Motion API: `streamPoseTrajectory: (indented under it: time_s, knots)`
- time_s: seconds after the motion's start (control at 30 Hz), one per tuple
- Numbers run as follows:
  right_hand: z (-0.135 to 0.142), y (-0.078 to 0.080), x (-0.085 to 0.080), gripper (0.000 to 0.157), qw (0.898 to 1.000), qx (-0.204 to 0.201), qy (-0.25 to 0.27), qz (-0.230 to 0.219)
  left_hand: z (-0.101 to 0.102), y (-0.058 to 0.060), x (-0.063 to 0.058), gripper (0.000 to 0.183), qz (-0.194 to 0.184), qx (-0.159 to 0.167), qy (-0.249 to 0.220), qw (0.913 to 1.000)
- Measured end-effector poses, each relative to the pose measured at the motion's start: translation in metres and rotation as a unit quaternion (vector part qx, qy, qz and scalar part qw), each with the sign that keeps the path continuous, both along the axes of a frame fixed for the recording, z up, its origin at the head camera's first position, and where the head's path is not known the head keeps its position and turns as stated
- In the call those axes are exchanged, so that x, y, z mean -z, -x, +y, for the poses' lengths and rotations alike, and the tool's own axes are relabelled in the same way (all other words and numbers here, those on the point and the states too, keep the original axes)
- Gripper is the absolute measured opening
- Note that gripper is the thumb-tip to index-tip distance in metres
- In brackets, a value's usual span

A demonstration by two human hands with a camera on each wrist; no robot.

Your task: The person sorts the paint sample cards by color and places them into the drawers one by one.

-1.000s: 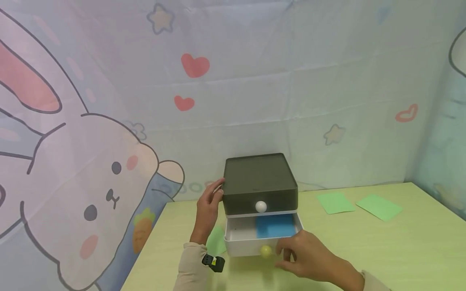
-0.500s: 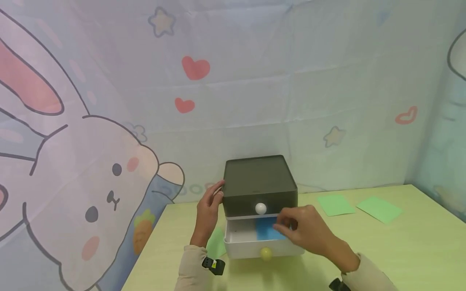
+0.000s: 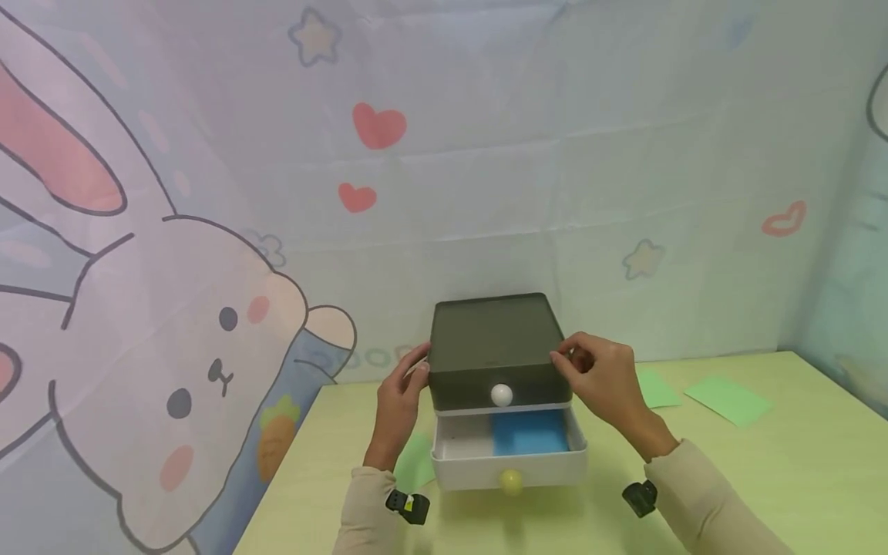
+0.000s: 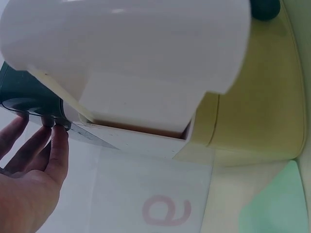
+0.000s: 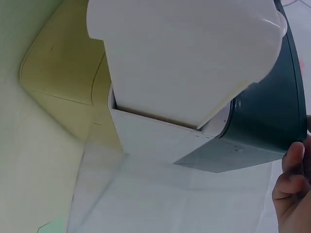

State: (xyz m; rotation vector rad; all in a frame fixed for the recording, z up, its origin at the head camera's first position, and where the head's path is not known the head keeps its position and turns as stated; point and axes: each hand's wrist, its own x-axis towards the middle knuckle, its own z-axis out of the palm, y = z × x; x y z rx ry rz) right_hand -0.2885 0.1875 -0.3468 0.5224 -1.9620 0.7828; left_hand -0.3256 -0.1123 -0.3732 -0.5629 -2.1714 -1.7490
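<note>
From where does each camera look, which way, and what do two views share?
Head: on the head, looks forward and down at the cabinet; left hand, right hand, sleeves show.
Left wrist: on that wrist, faces the open drawer from its left; left fingers show.
Right wrist: on that wrist, faces it from its right; right fingers show.
Both wrist views share the drawer.
</note>
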Motion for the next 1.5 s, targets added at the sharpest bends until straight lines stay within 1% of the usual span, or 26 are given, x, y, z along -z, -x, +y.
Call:
streamPoseTrajectory:
  time_s: [0.1, 0.13, 0.2, 0.27, 0.33, 0.37, 0.4, 0.43, 0.47, 0.53, 0.6, 0.7, 0.87, 0.93, 1.13, 1.27, 1.5]
  knots:
    - [-0.005, -0.006, 0.003, 0.013, 1.000, -0.004, 0.002, -0.008, 0.000, 0.000, -0.001, 0.039, 0.003, -0.003, -0.001, 1.0000]
    - [-0.008, -0.009, 0.005, 0.014, 1.000, -0.010, -0.003, -0.007, 0.000, 0.000, -0.001, 0.039, 0.004, -0.003, -0.001, 1.0000]
    - [-0.016, -0.020, 0.013, 0.018, 0.999, -0.037, -0.016, -0.007, 0.000, 0.000, 0.000, 0.039, 0.003, -0.001, -0.002, 1.0000]
    - [-0.025, -0.033, 0.024, 0.021, 0.996, -0.079, -0.049, 0.002, 0.000, 0.000, 0.000, 0.039, 0.002, -0.001, -0.002, 1.0000]
    - [-0.034, -0.044, 0.036, 0.023, 0.988, -0.121, -0.095, 0.016, 0.001, 0.000, 0.000, 0.039, 0.005, -0.001, -0.001, 1.0000]
    - [-0.038, -0.050, 0.041, 0.024, 0.983, -0.134, -0.121, 0.024, 0.001, -0.001, -0.001, 0.039, 0.005, -0.001, -0.001, 1.0000]
    - [-0.041, -0.055, 0.046, 0.025, 0.978, -0.139, -0.150, 0.036, 0.001, -0.001, -0.002, 0.039, 0.006, -0.002, -0.001, 1.0000]
    - [-0.044, -0.059, 0.049, 0.027, 0.973, -0.137, -0.178, 0.048, 0.001, -0.001, -0.002, 0.039, 0.006, -0.003, -0.001, 1.0000]
    - [-0.046, -0.062, 0.053, 0.029, 0.969, -0.127, -0.204, 0.059, 0.001, -0.001, -0.003, 0.039, 0.007, -0.003, -0.001, 1.0000]
    - [-0.050, -0.067, 0.058, 0.035, 0.960, -0.098, -0.248, 0.080, 0.000, -0.001, -0.003, 0.039, 0.006, -0.003, 0.000, 1.0000]
    - [-0.052, -0.070, 0.060, 0.041, 0.954, -0.072, -0.277, 0.089, 0.000, -0.001, -0.002, 0.039, 0.005, -0.003, -0.001, 1.0000]
    - [-0.056, -0.071, 0.062, 0.043, 0.948, -0.051, -0.298, 0.099, -0.001, 0.000, -0.001, 0.039, 0.002, -0.005, -0.002, 1.0000]
    - [-0.058, -0.067, 0.063, 0.038, 0.947, -0.038, -0.298, 0.112, -0.001, 0.000, 0.001, 0.039, -0.003, -0.005, -0.004, 1.0000]
    - [-0.057, -0.063, 0.064, 0.040, 0.949, -0.038, -0.294, 0.108, -0.001, 0.000, 0.001, 0.039, -0.004, -0.005, -0.005, 1.0000]
    - [-0.054, -0.049, 0.067, 0.041, 0.956, -0.020, -0.272, 0.104, 0.000, 0.001, 0.001, 0.039, -0.003, 0.000, -0.010, 0.9999]
    - [-0.053, -0.040, 0.068, 0.043, 0.959, -0.010, -0.263, 0.108, 0.000, 0.001, 0.000, 0.039, -0.004, 0.000, -0.009, 1.0000]
    - [-0.054, -0.024, 0.070, 0.046, 0.963, 0.013, -0.249, 0.102, 0.001, 0.001, -0.001, 0.040, -0.001, 0.008, -0.013, 0.9999]
